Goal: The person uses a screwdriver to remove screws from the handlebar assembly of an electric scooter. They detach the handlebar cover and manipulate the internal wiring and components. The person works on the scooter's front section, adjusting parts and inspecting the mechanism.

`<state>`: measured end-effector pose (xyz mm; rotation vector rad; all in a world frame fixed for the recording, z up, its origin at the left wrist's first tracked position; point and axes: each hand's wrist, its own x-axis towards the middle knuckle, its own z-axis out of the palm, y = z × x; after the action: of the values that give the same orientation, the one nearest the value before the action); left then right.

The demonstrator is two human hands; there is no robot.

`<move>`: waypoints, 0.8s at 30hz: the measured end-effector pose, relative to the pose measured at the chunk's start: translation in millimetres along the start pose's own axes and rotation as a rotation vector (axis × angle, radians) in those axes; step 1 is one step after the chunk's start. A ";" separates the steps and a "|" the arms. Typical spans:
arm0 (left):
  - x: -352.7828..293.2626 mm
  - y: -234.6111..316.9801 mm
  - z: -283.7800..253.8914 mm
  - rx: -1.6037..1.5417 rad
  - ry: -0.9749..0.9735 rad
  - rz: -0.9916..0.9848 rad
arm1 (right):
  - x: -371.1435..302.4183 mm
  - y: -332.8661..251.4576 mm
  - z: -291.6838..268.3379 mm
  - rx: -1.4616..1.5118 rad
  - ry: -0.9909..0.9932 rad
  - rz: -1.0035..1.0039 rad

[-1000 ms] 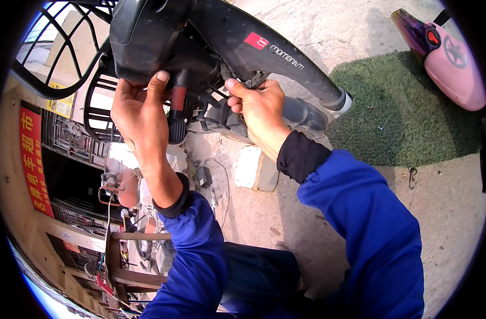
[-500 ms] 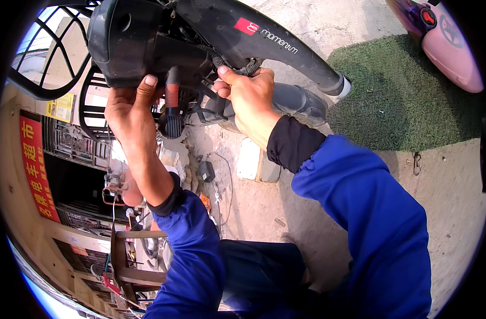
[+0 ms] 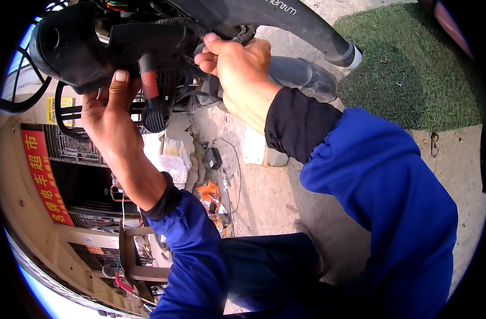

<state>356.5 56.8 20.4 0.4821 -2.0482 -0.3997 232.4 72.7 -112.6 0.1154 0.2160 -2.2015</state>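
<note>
My left hand [image 3: 112, 109] grips the lower edge of a black plastic cover [image 3: 75, 45], its thumb on the outside and its fingers mostly hidden behind. My right hand [image 3: 243, 72] is closed at the cover's right end, thumb and fingers around a black corrugated cable sleeve [image 3: 184, 23]; exactly what lies inside the grip is partly hidden. A handlebar grip [image 3: 150, 87] with a red band points down between my hands. Coloured wires [image 3: 118, 5] show in a gap above the cover. Just beyond my right hand runs the dark frame tube [image 3: 285, 21] of an electric bike.
A black mudguard [image 3: 304, 77] lies behind my right wrist. Green artificial turf [image 3: 407, 74] covers ground at the right. Below are a whitish block [image 3: 256, 149], a small black box [image 3: 213, 158] with a cord, and orange litter [image 3: 208, 194]. A wooden stand [image 3: 128, 258] is at lower left.
In the picture, the cover, the bike and both hands have shifted left and up. The cover's upper part now stands further from the frame, and coloured wires show there. Both hands keep their holds.
</note>
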 end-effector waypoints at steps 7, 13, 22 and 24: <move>2.6 -5.0 22.7 0.076 0.189 0.117 | -3.3 -5.9 7.9 -0.128 0.036 0.052; 8.8 3.4 26.3 0.252 0.192 0.214 | 3.3 -12.0 -0.9 -0.247 -0.016 0.038; 2.7 8.7 15.1 0.197 0.127 0.119 | 3.8 -9.9 2.6 -0.245 0.007 0.042; -3.4 11.9 15.2 0.197 0.117 0.141 | 8.7 1.1 7.1 -0.265 0.067 -0.005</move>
<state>342.7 70.2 16.0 0.4645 -2.0018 -0.0836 228.2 63.8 -107.2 0.0412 0.5431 -2.1541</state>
